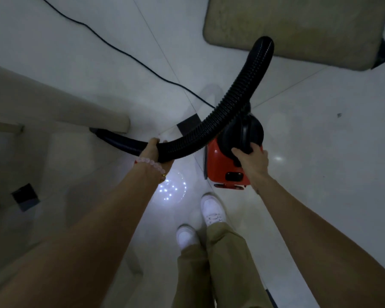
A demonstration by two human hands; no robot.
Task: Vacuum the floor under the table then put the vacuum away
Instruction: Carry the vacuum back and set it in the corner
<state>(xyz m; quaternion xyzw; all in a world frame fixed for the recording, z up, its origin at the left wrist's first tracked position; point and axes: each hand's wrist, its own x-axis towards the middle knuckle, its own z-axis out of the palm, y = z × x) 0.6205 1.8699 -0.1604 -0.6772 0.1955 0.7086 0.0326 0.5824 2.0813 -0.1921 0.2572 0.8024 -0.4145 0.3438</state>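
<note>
The black hose point(220, 114) vanishes behind a pale desk leg point(76, 103) left of the left hand point(152, 152), whose fingers point(154, 141) wrap it, arcs over the glossy white tiled floor point(320, 152), and meets the red vacuum point(222, 165), its handle clasped by the right hand point(251, 158).
</note>
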